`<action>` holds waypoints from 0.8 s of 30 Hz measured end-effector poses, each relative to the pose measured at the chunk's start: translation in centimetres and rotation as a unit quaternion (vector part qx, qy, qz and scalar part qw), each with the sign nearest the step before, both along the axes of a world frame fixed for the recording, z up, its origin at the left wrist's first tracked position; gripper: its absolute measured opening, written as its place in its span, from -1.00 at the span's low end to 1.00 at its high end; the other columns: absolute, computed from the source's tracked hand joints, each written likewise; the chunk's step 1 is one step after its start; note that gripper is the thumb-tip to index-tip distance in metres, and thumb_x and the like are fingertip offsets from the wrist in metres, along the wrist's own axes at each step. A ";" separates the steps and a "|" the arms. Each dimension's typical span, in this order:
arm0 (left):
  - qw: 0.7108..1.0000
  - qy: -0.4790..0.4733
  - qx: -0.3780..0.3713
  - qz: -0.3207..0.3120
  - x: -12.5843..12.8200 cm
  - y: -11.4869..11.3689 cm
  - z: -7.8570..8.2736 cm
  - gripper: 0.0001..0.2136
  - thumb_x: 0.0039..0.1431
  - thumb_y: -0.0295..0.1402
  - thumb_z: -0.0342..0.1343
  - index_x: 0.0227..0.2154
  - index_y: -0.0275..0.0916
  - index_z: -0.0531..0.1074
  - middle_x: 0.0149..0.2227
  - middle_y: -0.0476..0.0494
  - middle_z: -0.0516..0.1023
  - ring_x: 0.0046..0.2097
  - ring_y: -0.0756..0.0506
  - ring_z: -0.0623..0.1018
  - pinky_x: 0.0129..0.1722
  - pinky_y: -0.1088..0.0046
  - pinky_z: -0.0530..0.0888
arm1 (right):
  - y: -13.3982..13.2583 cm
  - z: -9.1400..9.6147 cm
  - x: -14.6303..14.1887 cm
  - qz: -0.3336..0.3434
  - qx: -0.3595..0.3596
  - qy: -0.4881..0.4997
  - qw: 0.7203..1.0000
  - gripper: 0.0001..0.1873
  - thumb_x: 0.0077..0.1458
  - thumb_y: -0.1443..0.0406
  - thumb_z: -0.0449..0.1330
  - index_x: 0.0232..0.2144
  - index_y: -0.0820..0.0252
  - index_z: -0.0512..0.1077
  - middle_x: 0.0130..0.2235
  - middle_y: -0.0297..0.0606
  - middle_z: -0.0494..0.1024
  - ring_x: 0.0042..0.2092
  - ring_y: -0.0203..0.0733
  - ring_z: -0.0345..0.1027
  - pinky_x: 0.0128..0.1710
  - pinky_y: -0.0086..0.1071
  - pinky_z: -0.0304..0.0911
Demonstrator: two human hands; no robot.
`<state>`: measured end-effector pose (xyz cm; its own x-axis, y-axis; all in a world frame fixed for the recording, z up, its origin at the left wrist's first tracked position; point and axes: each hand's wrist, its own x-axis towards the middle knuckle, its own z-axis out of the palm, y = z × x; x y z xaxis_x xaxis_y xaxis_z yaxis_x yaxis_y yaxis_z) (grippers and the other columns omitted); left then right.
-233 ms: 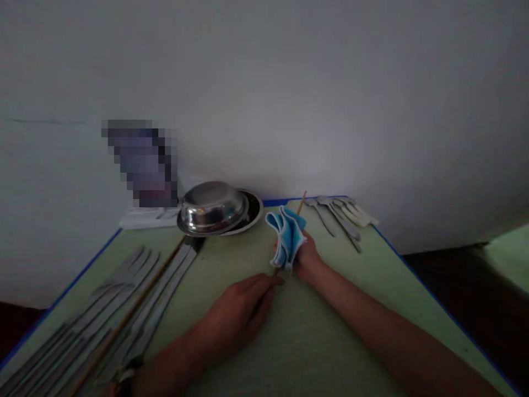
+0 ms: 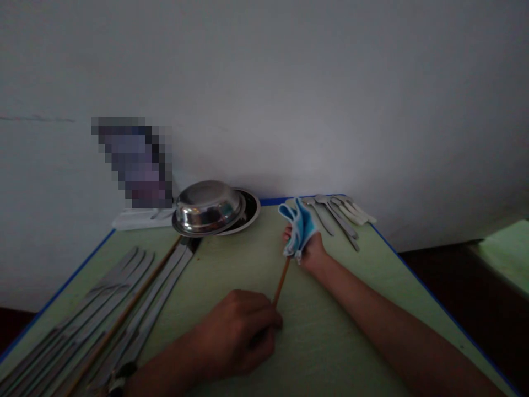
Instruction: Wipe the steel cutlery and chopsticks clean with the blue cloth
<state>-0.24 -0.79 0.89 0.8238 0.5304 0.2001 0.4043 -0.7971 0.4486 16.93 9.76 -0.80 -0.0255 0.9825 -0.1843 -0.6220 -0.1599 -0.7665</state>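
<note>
A thin brown wooden chopstick (image 2: 282, 282) runs slantwise between my two hands over the middle of the table. Its near end is pinched in the fingers of my left hand (image 2: 243, 328). Farther off, my right hand (image 2: 313, 249) grips a folded blue cloth with white edges (image 2: 301, 229), wrapped around the upper part of the stick. The cloth hides that part of the stick and most of the right fingers. A watch (image 2: 119, 379) is on my left wrist.
Long metal utensils (image 2: 99, 311) and another wooden stick (image 2: 124, 314) lie at the left. Upturned steel bowl (image 2: 210, 207) rests on a dish (image 2: 252, 212) at the back. Several spoons (image 2: 336, 218) lie back right. A blurred upright object (image 2: 136, 165) stands against the wall.
My left hand has drawn nearer to me and my right hand has shifted slightly right with the cloth. More of the chopstick shows between them.
</note>
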 end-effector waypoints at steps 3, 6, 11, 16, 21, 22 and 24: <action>0.998 0.006 0.027 -0.057 0.2 -0.4 0.0 -0.85 -0.01 -0.55 -0.03 -0.44 -0.24 0.40 -0.53 -0.02 0.44 -0.48 -0.03 0.43 -0.49 0.47 0.31 | 1.2 1.2 1.8 -0.051 -0.033 0.069 0.996 -0.61 0.14 0.26 -0.20 -0.72 0.14 0.02 -0.76 -0.47 0.05 -0.73 -0.41 -0.13 -0.71 -0.52 -0.07; 0.998 0.000 0.053 -0.030 0.3 -0.4 0.0 -0.86 0.01 -0.55 -0.04 -0.47 -0.25 0.39 -0.55 -0.02 0.43 -0.50 -0.03 0.41 -0.51 0.46 0.30 | 1.7 1.7 2.9 -0.064 -0.025 0.076 0.995 -0.62 0.14 0.27 -0.22 -0.70 0.14 0.02 -0.75 -0.48 0.05 -0.73 -0.41 -0.14 -0.70 -0.52 -0.07; 0.993 -0.051 0.084 0.070 -0.2 0.2 -0.8 -0.78 0.16 -0.53 -0.11 -0.17 -0.30 0.34 -0.40 -0.11 0.51 -0.40 -0.06 0.49 -0.41 0.41 0.41 | 1.2 1.1 2.3 -0.075 -0.016 0.070 0.995 -0.68 0.10 0.21 -0.11 -0.67 0.12 0.07 -0.75 -0.49 0.10 -0.72 -0.38 -0.06 -0.69 -0.48 0.00; 0.992 0.003 0.062 0.113 -0.1 0.6 -1.3 -0.76 0.20 -0.53 -0.14 -0.11 -0.29 0.32 -0.30 -0.17 0.53 -0.30 -0.12 0.54 -0.32 0.32 0.48 | 0.3 2.2 0.7 -0.070 -0.074 0.075 0.992 -0.66 0.14 0.17 -0.14 -0.63 0.11 0.15 -0.74 -0.46 0.19 -0.71 -0.34 0.06 -0.71 -0.46 0.04; 0.993 0.008 0.057 0.099 0.1 0.2 -0.8 -0.70 0.20 -0.51 -0.15 -0.03 -0.22 0.27 -0.28 -0.12 0.55 -0.33 -0.13 0.54 -0.32 0.27 0.49 | 0.5 5.8 1.7 -0.054 0.053 0.074 0.994 -0.74 0.10 0.15 -0.04 -0.55 0.12 0.24 -0.72 -0.53 0.18 -0.71 -0.41 0.01 -0.69 -0.51 0.05; 0.994 0.003 0.057 0.089 0.1 0.0 -0.7 -0.70 0.20 -0.51 -0.15 -0.02 -0.21 0.27 -0.29 -0.12 0.55 -0.34 -0.12 0.54 -0.34 0.29 0.49 | 0.7 6.4 2.3 -0.058 0.078 0.083 0.992 -0.73 0.11 0.16 -0.05 -0.56 0.12 0.23 -0.71 -0.53 0.17 -0.71 -0.42 -0.01 -0.69 -0.53 0.03; 0.996 -0.009 0.065 0.067 0.0 -0.2 -0.5 -0.70 0.20 -0.51 -0.15 -0.03 -0.21 0.27 -0.31 -0.11 0.55 -0.36 -0.11 0.53 -0.35 0.31 0.48 | 1.2 7.2 3.6 -0.068 0.106 0.088 0.988 -0.69 0.13 0.17 -0.07 -0.60 0.12 0.21 -0.72 -0.53 0.14 -0.71 -0.43 -0.01 -0.69 -0.53 0.02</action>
<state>-0.27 -0.99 0.42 0.7434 0.6037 0.2880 0.5031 -0.7884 0.3540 20.56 10.92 6.44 0.0962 0.9951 0.0217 -0.7529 0.0870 -0.6523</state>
